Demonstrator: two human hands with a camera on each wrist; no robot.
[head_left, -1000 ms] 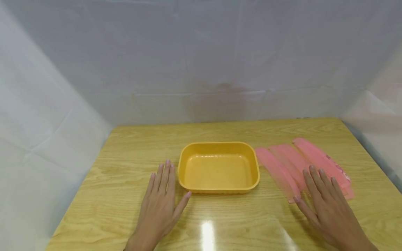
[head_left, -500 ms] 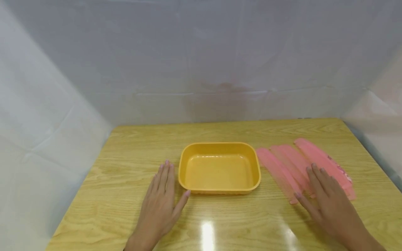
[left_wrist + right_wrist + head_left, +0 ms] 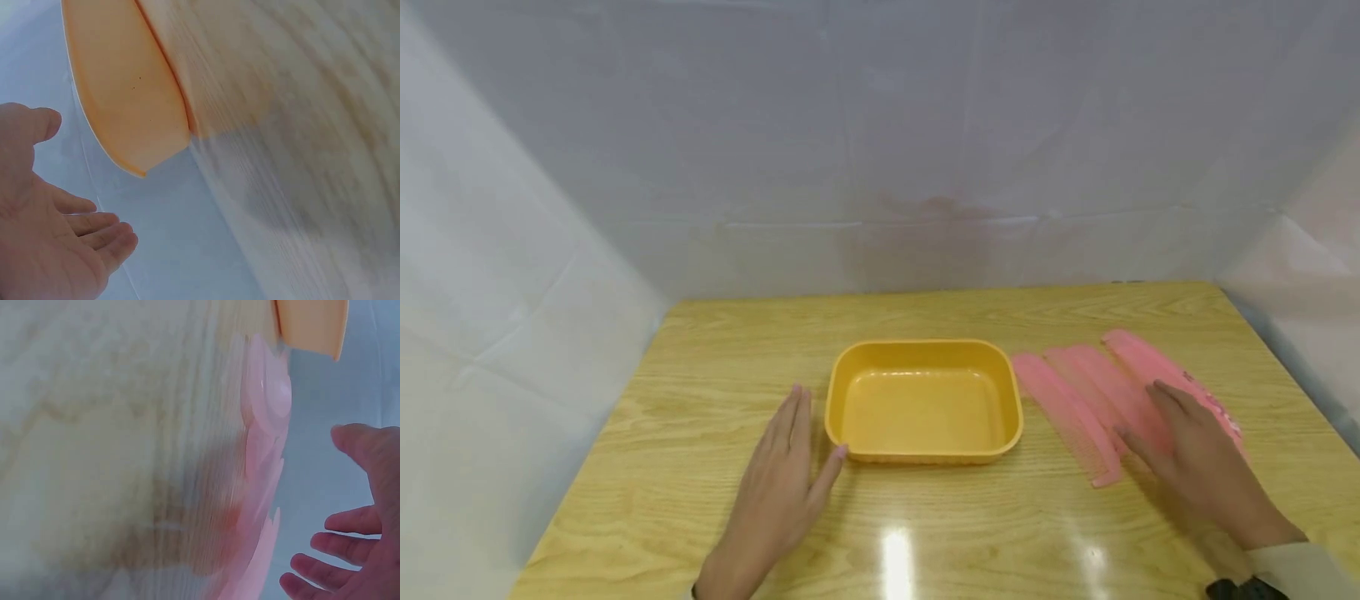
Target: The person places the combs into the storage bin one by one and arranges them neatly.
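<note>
A yellow rectangular plastic tray [image 3: 925, 408] stands mid-table with nothing in it. My left hand [image 3: 775, 483] hovers by its front left corner, fingers extended and thumb spread. In the left wrist view that hand is apart from the tray wall [image 3: 122, 81]. To the right of the tray lie several pink combs [image 3: 1067, 408], side by side and slanted. The rightmost comb [image 3: 1146, 357] carries a printed pattern. Over the combs' near ends is my right hand [image 3: 1202, 454], partly hiding them. Its fingers look loosely bent and hold nothing; the right wrist view shows a gap between them and the combs [image 3: 262, 456].
The wood-grain table [image 3: 730, 333] meets a pale sheet backdrop [image 3: 880, 167] at its far edge. Pale sheeting [image 3: 497, 333] also hangs at the left and right sides. A dark band [image 3: 1247, 590] sits by the right sleeve.
My right hand has turned and shifted slightly over the combs, its fingers now more bent, with sleeve and band coming into view. My left hand has tilted a little; tray and combs stay put.
</note>
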